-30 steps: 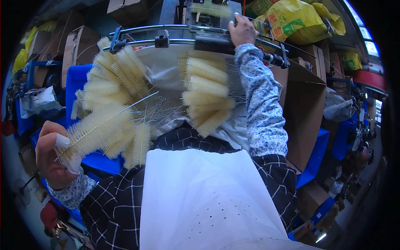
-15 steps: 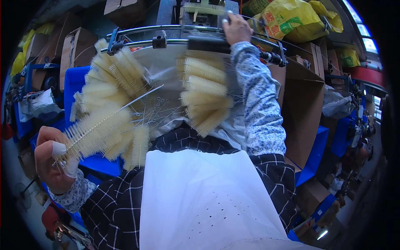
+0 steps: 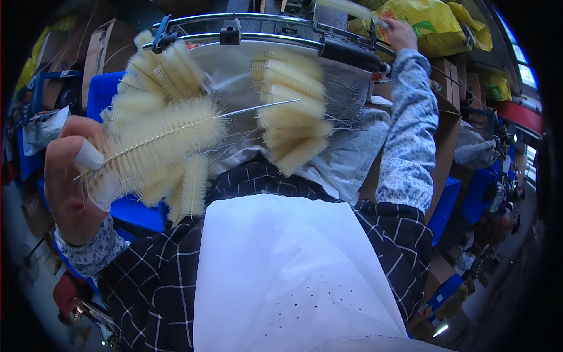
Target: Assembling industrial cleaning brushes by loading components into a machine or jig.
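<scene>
Pinching pale brush (image 3: 170, 138) by left heap (image 3: 143, 73), left hand (image 3: 76, 170), narrow grip; right hand (image 3: 402, 35) at another brush (image 3: 343, 7) beyond rails (image 3: 275, 39), can't tell its grip; left heap, right heap (image 3: 293, 111) look done, these two brushes likely pending.

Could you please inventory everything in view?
Twisted-wire brush: one, cream, in the left hand.
Second brush: one, cream, top edge, beside the right hand.
Left brush pile: one, cream, left of centre.
Centre brush pile: one, cream, on whitish plastic sheeting.
Guide rods: two, silver, beyond both piles.
Cylinder: one, black, nearer rod's right end.
Bins: several, blue, left and right.
Cardboard boxes: several, brown, both sides.
Sacks: several, yellow, mainly upper right.
Chest covering: one, white, lower centre.
Checked garment: one, black and white, lower centre.
Sleeves: two, floral blue and white, on forearms.
Hands: two, white finger coverings, left and upper right.
</scene>
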Demonstrator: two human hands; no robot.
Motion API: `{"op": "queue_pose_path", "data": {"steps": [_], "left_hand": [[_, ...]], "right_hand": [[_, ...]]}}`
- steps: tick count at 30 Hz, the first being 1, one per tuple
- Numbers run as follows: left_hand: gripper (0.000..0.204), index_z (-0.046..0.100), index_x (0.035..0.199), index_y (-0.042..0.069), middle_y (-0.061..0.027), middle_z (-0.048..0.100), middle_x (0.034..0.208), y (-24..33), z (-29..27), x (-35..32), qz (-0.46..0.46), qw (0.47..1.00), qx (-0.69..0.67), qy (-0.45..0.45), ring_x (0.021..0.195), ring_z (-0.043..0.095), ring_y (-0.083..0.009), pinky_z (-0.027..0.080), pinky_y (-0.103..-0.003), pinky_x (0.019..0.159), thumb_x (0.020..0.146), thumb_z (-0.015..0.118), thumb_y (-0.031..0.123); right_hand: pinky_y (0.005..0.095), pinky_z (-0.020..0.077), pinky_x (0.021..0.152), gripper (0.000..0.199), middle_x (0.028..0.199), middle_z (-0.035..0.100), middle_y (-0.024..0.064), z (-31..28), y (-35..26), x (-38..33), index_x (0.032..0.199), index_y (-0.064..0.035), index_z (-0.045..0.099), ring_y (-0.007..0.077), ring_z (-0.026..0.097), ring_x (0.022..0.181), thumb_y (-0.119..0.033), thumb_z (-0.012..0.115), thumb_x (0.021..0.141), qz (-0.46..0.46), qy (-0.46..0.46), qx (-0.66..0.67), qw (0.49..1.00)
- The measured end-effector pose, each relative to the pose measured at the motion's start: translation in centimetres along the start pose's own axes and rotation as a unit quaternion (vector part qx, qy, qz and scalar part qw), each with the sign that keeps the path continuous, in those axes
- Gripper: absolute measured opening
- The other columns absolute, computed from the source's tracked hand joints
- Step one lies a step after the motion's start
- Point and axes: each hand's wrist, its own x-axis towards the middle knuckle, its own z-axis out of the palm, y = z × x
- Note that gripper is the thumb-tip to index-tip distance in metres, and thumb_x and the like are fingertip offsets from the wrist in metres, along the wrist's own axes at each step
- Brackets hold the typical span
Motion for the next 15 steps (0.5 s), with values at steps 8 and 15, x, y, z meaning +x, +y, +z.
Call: {"op": "queue_pose_path", "data": {"steps": [8, 15], "left_hand": [[0.036, 0.039, 0.098, 0.007, -0.0116, 0.041, 0.091, -1.8, 2.4, 2.0, 0.012, 0.996, -0.082, -0.036, 0.079, 0.046, -0.0154, 0.041, -0.025, 0.066, 0.070, 0.060, 0.015], [0.038, 0.042, 0.102, 0.004, -0.0171, 0.045, 0.096, -0.8, 6.2, 3.6, 0.055, 0.990, -0.023, -0.128, 0.080, 0.050, -0.0234, 0.043, -0.032, 0.068, 0.072, 0.059, 0.020]], "right_hand": [[0.0312, 0.0321, 0.094, 0.036, 0.112, 0.049, 0.0098, -13.3, -2.2, -9.2, 0.116, -0.0104, 0.045, 0.0198, 0.043, 0.108, -0.005, 0.043, 0.081, -0.041, -0.425, 0.479, 0.767], [0.0310, 0.0418, 0.078, 0.047, 0.101, 0.050, 0.0121, -17.9, -21.6, -11.5, 0.118, -0.0036, 0.036, 0.0201, 0.051, 0.086, -0.029, 0.051, 0.081, -0.279, -0.424, 0.612, 0.607]]}}
